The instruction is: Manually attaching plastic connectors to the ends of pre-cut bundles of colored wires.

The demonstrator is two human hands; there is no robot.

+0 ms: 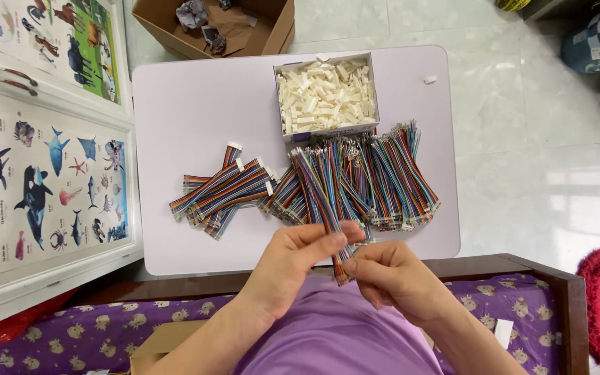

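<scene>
My left hand (293, 260) and my right hand (390, 274) meet at the near edge of a small pale table (189, 104). Both pinch the near end of one flat rainbow ribbon cable (317, 187), which stretches away over the table. A big loose heap of such multicoloured cables (376, 177) lies just beyond my hands. To its left rests a smaller pile of cables with white connectors fitted (220, 191). Behind the heap stands an open box full of small white plastic connectors (326, 94).
One stray white connector (430, 80) lies near the table's far right corner. A brown cardboard box (220, 24) with scraps sits on the tiled floor beyond. White cabinet doors with animal posters (43, 160) stand at left. A wooden edge (515, 267) borders purple patterned fabric.
</scene>
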